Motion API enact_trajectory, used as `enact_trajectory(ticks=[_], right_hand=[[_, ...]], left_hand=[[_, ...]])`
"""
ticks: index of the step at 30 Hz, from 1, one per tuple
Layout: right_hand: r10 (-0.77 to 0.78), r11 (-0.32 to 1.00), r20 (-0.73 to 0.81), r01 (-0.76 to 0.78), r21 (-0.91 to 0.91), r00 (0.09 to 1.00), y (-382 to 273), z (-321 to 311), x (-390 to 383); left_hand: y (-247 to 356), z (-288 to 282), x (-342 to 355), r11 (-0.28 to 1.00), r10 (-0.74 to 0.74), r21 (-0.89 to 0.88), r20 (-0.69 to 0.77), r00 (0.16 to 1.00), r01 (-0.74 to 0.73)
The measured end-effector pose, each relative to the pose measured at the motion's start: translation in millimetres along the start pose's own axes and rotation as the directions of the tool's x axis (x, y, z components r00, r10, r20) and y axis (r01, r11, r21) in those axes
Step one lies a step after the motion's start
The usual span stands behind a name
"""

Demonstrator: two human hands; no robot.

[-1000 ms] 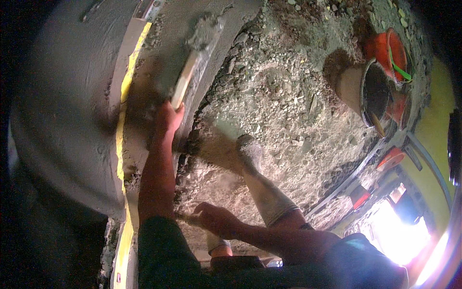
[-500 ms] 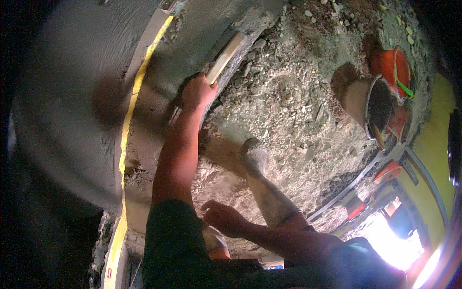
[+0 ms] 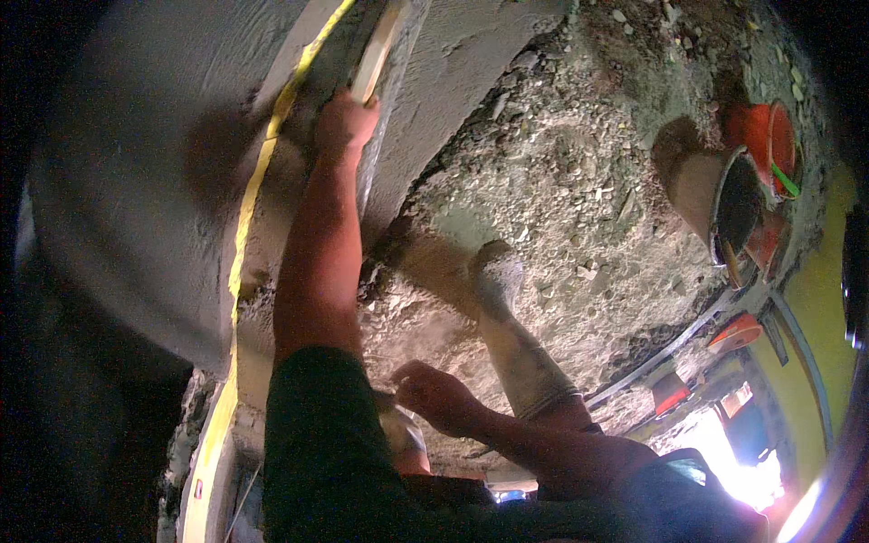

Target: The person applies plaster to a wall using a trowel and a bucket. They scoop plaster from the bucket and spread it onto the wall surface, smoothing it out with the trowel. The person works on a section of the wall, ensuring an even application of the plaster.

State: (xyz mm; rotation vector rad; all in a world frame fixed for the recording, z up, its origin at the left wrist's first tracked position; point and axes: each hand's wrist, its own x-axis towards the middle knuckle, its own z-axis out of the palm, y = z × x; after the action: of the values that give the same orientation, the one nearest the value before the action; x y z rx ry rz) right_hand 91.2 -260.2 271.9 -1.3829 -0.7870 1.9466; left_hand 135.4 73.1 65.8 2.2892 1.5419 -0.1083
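My left hand is wrapped round the pale wooden grip of a long, narrow smoothing float. Its grey edge lies along wet grey mortar beside a yellow-edged strip. The float's far end runs out at the top of the picture. Close to my body, my right hand hangs over the ground with its fingers curled in, and nothing shows in them.
Rough, stony ground spreads to the right, with my dusty shoe on it. At the far right stand a mortar-crusted bucket and an orange bucket. A smooth grey mortar surface fills the left.
My left hand has pushed the float farther away and slightly left, and a wider band of smooth mortar shows to its right. My right hand's fingers have curled in more.
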Motion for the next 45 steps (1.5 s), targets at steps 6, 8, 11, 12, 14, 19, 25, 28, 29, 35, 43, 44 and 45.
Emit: enact_trajectory(ticks=[6,8,11,12,14,19,25,28,29,35,43,44,45], right_hand=[[0.033,0.998,0.007,-0.034,0.058,0.999,-9.6,10.7,0.7],[0.194,0.972,0.01,-0.193,0.137,0.981,-1.4,20.3,-0.8],[0.269,0.942,0.044,-0.272,0.195,0.962,3.8,32.2,-2.5],[0.276,0.939,0.039,-0.278,0.204,0.96,6.6,33.0,-2.5],[0.212,0.969,0.038,-0.215,0.118,0.977,9.8,38.1,-2.4],[0.204,0.972,0.103,-0.214,0.1,0.974,15.0,47.4,-8.5],[0.239,0.968,0.108,-0.245,0.048,0.965,0.9,35.9,-9.5],[0.241,0.959,0.107,-0.254,0.129,0.964,-2.0,36.9,-12.4],[0.237,0.955,0.101,-0.251,0.16,0.966,-5.8,36.6,-14.1],[0.109,0.994,0.074,-0.108,-0.009,0.991,11.4,41.8,-14.0],[0.203,0.978,0.182,-0.208,0.01,0.962,12.4,59.2,-13.3],[0.258,0.955,0.179,-0.279,0.101,0.949,-0.6,55.0,-13.9],[0.18,0.982,0.138,-0.187,0.038,0.974,0.1,55.7,-15.9]], left_hand=[[-131.1,10.5,-85.8,0.998,-0.046,-0.04,-0.026,0.999,0.045],[-164.5,33.7,-126.5,0.986,-0.167,-0.011,-0.02,0.986,0.166],[-220.9,56.9,-195.5,0.965,-0.249,-0.058,0.083,0.965,0.254],[-225.3,62.1,-218.0,0.971,-0.24,0.018,0.031,0.97,0.24],[-253.5,70.1,-265.5,0.941,-0.336,0.048,0.031,0.941,0.334],[-270.4,51.3,-306.1,0.929,-0.368,0.071,0.11,0.923,0.362],[-198.1,48.6,-194.5,0.991,-0.121,-0.048,0.056,0.991,0.124],[-145.0,29.3,-132.2,0.971,-0.155,-0.153,0.192,0.969,0.186],[-131.8,32.0,-115.0,0.982,-0.151,-0.088,0.139,0.979,0.165],[-42.3,23.5,-54.0,0.994,-0.031,-0.095,0.269,0.963,0.058],[-103.0,34.2,-165.1,0.97,0.236,-0.117,0.218,0.947,-0.215],[-101.5,25.4,-178.3,0.973,0.224,-0.13,0.29,0.931,-0.193],[-91.9,12.6,-187.4,0.974,0.216,-0.147,0.36,0.908,-0.174]])
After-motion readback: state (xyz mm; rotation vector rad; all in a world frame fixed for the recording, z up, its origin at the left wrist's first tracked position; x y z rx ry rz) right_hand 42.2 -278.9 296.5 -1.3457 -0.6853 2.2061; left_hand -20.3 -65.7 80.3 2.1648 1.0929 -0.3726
